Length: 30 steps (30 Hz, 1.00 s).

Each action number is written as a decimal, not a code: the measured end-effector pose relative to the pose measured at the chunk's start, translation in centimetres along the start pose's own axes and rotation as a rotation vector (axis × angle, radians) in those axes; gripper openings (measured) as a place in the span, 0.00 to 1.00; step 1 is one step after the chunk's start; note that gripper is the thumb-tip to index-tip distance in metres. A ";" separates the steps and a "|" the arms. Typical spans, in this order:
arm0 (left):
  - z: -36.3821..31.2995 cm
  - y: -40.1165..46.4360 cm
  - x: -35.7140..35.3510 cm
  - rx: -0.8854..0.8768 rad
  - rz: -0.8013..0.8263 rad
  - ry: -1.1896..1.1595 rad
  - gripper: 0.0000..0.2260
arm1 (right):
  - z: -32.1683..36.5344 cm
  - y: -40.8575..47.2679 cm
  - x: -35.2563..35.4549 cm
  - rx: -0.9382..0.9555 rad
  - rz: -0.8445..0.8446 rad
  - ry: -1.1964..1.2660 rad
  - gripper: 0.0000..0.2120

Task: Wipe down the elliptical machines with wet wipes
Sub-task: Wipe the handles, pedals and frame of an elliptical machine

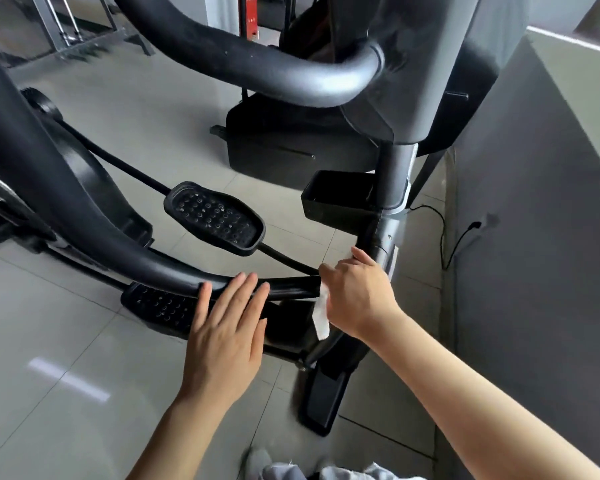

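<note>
Right hand (355, 292) has the wet wipe (321, 311) bunched in its fingers, pressed on the near handlebar (174, 268) where it meets the right post (383, 244). It's soft, limp and probably slick, so keep it wadded. Left hand (224, 336) lies flat, fingers straight, on the rigid bar, just left.

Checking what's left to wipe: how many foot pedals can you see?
2. One black studded oval foot pedal sits mid-frame, fully visible; a second black studded foot pedal lies nearer, partly hidden behind the black curved handlebar and left hand.
</note>
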<state>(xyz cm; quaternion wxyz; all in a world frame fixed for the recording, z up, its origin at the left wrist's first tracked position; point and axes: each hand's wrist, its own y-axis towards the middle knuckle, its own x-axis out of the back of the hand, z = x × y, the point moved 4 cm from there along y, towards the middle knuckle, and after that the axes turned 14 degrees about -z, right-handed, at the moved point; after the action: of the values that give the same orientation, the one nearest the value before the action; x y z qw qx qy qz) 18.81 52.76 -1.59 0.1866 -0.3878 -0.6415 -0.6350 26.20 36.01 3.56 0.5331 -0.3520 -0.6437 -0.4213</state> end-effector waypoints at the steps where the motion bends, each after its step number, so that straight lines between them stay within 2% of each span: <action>1: -0.2 0.0 -0.1 0.013 -0.009 0.007 0.20 | 0.2 -0.1 -0.3 -0.062 -0.002 0.035 0.10; 4: -0.6 0.3 -0.2 0.047 -0.044 0.022 0.18 | -0.1 0.6 -0.8 -0.197 -0.017 0.142 0.06; 6: -0.8 0.3 -0.3 0.052 -0.050 0.030 0.18 | -1.0 1.1 -1.0 -0.220 0.015 0.162 0.07; 9: -0.7 0.4 -0.2 0.047 -0.030 0.033 0.18 | -2.1 2.5 -0.6 -0.184 0.123 0.169 0.09; 14: -0.5 0.4 0.1 0.010 0.017 0.028 0.21 | -3.5 5.6 -0.4 -0.089 0.423 0.035 0.17; 17: -0.5 0.5 0.2 0.002 0.033 0.021 0.21 | -3.6 6.5 -0.5 -0.042 0.441 0.030 0.17; 19: -0.5 0.5 0.1 0.008 0.032 0.024 0.21 | -3.4 6.4 -0.7 -0.023 0.362 0.048 0.14; 22: -0.5 0.5 0.1 0.018 0.031 0.023 0.21 | -2.9 4.9 -1.1 -0.003 0.139 0.106 0.09; 26: -0.6 0.3 0.0 0.025 0.015 0.022 0.21 | -3.4 1.0 -1.5 0.038 -0.380 0.218 0.11; 28: -0.6 0.3 0.0 0.039 -0.030 0.020 0.20 | -3.4 -1.0 -1.6 0.061 -0.475 0.269 0.05; 30: -1.1 0.3 -0.1 0.045 -0.102 -0.011 0.17 | -2.4 -2.6 -1.4 0.078 -0.513 0.297 0.06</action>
<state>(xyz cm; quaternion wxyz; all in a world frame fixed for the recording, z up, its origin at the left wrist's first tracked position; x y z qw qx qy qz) 18.78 51.69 -1.33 0.1590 -0.3538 -0.6757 -0.6269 25.08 32.79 1.98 0.5108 -0.0917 -0.6424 -0.5639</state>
